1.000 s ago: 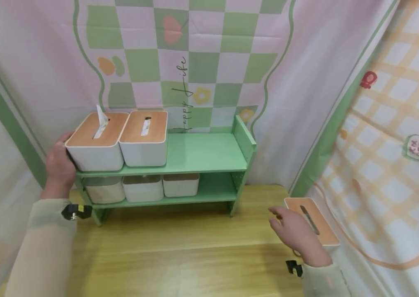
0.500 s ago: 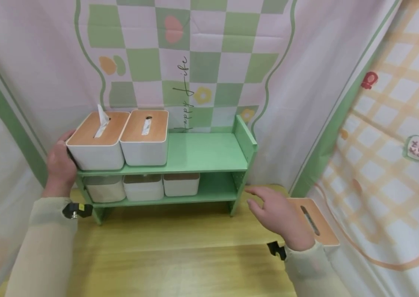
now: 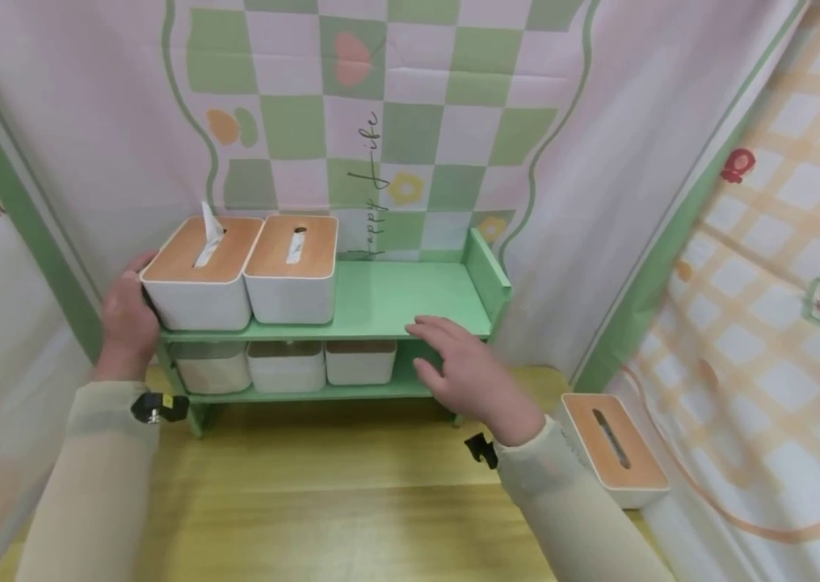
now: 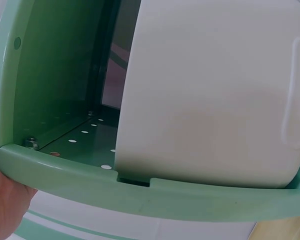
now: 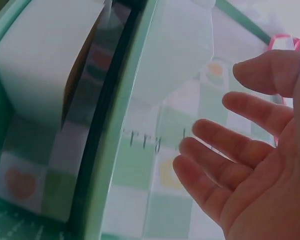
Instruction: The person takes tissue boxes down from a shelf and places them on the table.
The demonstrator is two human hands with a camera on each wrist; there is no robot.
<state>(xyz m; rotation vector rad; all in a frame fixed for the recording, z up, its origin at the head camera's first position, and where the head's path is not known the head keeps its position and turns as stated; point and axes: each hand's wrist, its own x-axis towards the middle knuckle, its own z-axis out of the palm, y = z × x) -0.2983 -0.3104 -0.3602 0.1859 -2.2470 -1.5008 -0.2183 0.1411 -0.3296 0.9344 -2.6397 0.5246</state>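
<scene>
A green two-tier shelf (image 3: 410, 295) stands on the table against the curtain. Two white tissue boxes (image 3: 293, 299) with wood-look lids sit side by side on its top tier, at the left. My left hand (image 3: 126, 319) grips the shelf's left side panel beside the outer box; its fingertips are hidden. In the left wrist view, part of that hand (image 4: 5, 205) shows outside the panel edge. My right hand (image 3: 468, 376) hovers in front of the shelf's right half, fingers spread and nothing held. The right wrist view shows the same fingers (image 5: 230, 150) extended.
Several white bins (image 3: 359, 364) stand on the lower tier. Another tissue box (image 3: 616, 444) with a wood-look lid rests at the table's right edge, by the checked curtain (image 3: 766, 323). The wooden table (image 3: 293, 485) spreads out in front of the shelf.
My right hand has moved left and forward, from over the right-hand tissue box to the front of the shelf. My left hand stays on the side panel. The view has shifted slightly.
</scene>
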